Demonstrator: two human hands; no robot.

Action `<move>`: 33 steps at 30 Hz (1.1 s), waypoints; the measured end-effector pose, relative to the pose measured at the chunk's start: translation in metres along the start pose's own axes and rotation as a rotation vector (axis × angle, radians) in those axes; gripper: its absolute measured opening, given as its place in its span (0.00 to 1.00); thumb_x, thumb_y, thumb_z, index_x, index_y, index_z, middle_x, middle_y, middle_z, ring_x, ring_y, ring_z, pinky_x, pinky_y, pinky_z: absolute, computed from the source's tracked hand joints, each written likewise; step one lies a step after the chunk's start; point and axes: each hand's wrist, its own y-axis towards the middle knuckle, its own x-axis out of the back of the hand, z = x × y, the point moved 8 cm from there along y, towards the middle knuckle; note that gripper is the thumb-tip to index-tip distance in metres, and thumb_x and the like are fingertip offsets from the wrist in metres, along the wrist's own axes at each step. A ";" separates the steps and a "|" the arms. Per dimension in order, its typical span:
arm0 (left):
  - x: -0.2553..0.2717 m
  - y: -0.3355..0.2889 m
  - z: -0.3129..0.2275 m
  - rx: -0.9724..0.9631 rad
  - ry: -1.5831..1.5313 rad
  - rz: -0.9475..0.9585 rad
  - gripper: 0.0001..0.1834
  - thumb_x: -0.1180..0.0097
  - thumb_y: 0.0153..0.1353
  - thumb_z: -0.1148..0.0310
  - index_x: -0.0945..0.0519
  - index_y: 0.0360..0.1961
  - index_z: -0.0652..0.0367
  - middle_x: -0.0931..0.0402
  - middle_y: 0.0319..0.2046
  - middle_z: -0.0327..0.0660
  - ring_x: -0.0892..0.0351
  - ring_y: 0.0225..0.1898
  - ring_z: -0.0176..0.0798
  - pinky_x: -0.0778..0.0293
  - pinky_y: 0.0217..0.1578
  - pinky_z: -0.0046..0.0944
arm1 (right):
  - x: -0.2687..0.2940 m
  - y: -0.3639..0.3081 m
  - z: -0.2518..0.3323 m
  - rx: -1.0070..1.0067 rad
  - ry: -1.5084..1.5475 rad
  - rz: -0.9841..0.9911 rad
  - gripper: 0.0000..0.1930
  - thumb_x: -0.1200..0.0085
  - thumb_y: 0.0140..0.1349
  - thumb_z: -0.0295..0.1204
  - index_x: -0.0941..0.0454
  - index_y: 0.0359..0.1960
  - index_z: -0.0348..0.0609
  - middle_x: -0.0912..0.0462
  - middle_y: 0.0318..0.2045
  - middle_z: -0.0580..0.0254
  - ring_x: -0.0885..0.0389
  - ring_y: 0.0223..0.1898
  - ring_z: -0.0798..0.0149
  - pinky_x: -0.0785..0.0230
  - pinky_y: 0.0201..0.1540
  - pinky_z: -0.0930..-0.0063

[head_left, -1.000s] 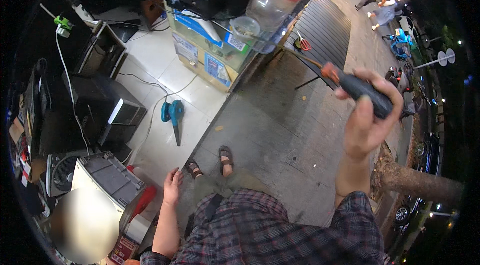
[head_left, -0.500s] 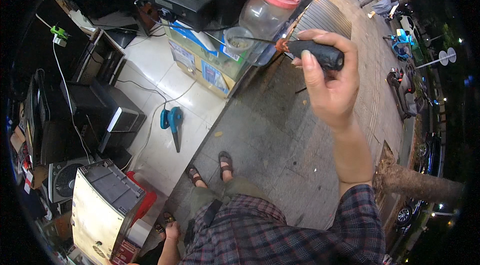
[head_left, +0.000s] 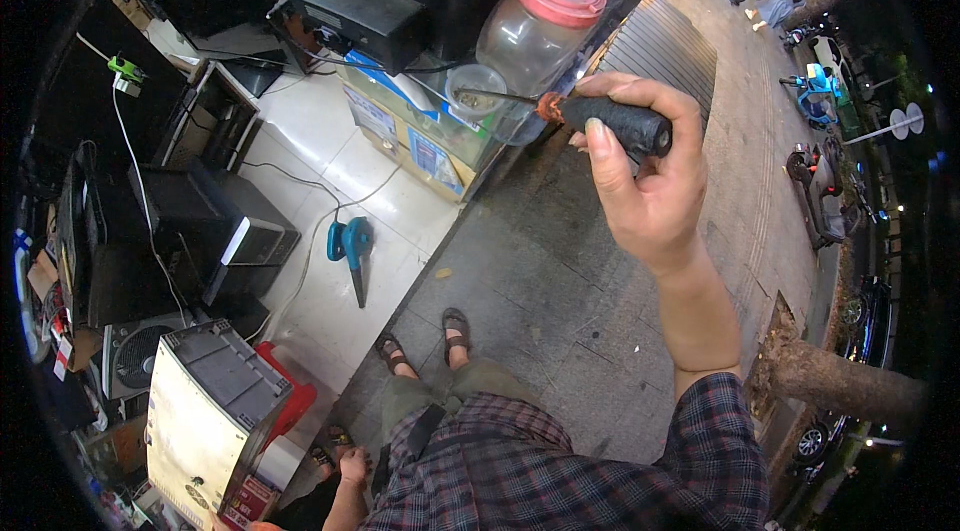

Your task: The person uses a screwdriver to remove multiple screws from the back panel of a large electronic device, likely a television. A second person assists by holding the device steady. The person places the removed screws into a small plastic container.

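My right hand is raised at the upper middle right, closed around a screwdriver by its thick black handle. An orange-red collar sits where the handle meets the long thin metal shaft. The shaft points left, its end overlapping the mouth of a small clear plastic cup with small dark bits in it. Whether the tip touches them, I cannot tell. Behind the cup stands a big clear plastic jar with a pink lid. My left hand does not show.
A glass counter carries a black boxy device. A teal blower lies on the white tiles. Computer cases and a beige-grey casing stand left. Another person's hand shows lower left. Scooters and a tree trunk are at right.
My right hand and the screwdriver have shifted a little left and down, and the shaft reaches further across the cup. The whole view has also drifted slightly.
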 end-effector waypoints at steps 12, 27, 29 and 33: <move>-0.018 -0.006 -0.048 -0.072 -0.068 -0.151 0.14 0.47 0.73 0.63 0.19 0.46 0.63 0.24 0.27 0.35 0.26 0.26 0.33 0.31 0.26 0.34 | -0.001 0.003 -0.006 0.030 0.014 -0.017 0.18 0.38 0.64 0.19 0.30 0.53 0.36 0.15 0.48 0.47 0.13 0.47 0.57 0.22 0.53 0.66; -0.131 -0.084 -0.359 -0.611 -0.047 -0.127 0.16 0.46 0.75 0.61 0.18 0.37 0.64 0.23 0.28 0.38 0.26 0.31 0.31 0.30 0.35 0.35 | 0.030 -0.008 0.032 0.060 0.103 -0.067 0.22 0.45 0.66 0.16 0.37 0.59 0.37 0.21 0.54 0.36 0.16 0.44 0.60 0.18 0.45 0.73; -0.186 -0.110 -0.423 -0.528 -0.531 0.293 0.21 0.47 0.76 0.57 0.23 0.61 0.60 0.18 0.44 0.41 0.19 0.43 0.35 0.24 0.43 0.35 | 0.036 -0.014 0.053 0.049 0.099 -0.098 0.21 0.43 0.69 0.25 0.37 0.60 0.41 0.20 0.52 0.35 0.15 0.42 0.57 0.15 0.40 0.70; -0.261 -0.187 -0.559 -0.599 -0.750 0.829 0.35 0.53 0.78 0.51 0.44 0.78 0.57 0.31 0.68 0.61 0.20 0.59 0.49 0.20 0.58 0.42 | 0.054 -0.036 0.085 0.000 0.048 -0.205 0.25 0.40 0.69 0.41 0.36 0.60 0.46 0.20 0.51 0.34 0.15 0.39 0.53 0.14 0.35 0.66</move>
